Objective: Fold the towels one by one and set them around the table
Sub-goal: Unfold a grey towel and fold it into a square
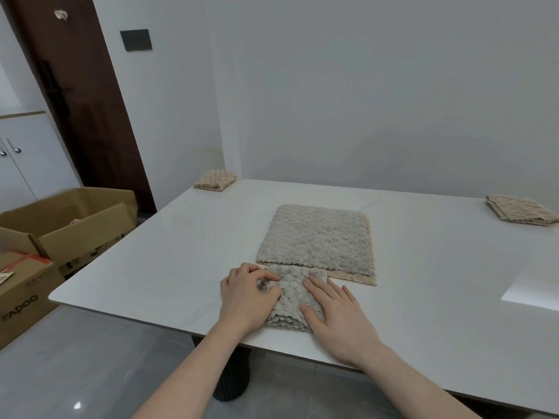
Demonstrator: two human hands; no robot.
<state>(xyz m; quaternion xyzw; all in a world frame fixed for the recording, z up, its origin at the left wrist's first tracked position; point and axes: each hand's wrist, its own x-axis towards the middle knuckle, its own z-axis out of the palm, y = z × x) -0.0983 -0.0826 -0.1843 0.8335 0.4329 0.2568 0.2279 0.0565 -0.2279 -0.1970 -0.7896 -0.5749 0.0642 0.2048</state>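
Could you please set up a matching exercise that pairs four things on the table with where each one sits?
Things:
1. grey folded towel
2. towel stack
3. left beige towel
4. right beige towel

Places:
A. far left corner of the table
B. far right edge
C. near edge, under both hands: left hand, right hand
D. middle, lying flat and not yet folded small

Pairs: 1-C, 2-D, 3-A, 4-B
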